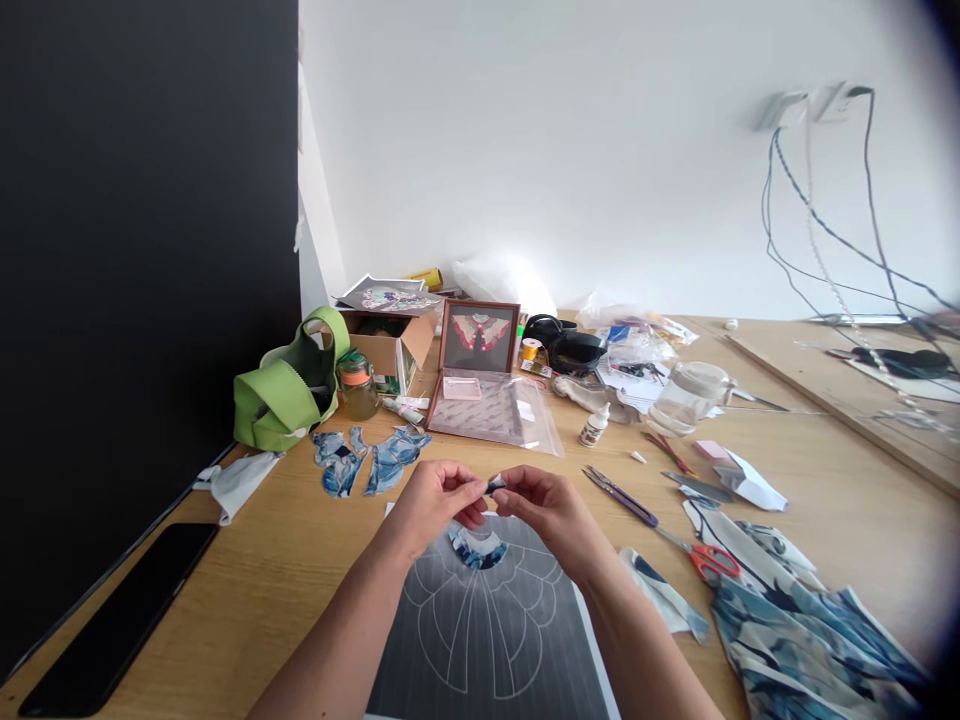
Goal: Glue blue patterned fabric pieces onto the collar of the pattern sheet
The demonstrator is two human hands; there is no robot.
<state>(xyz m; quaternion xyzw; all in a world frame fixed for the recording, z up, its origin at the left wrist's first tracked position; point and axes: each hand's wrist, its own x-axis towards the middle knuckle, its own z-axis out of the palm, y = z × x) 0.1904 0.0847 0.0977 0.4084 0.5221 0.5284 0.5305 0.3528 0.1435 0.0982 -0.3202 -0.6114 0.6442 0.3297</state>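
On the counter [255,590], a green bag [271,402] sits left of the cardboard box [388,349]. A glass jar [359,400] stands just in front of the box; a black phone [120,620] lies nearer the viewer, left of it. Well right of the box are a clear jug [688,398] and, higher up, hanging cables [811,225].

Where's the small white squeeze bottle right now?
In the head view, the small white squeeze bottle stands on the table, right of centre, beyond the right hand, between the open picture frame and the clear pitcher.
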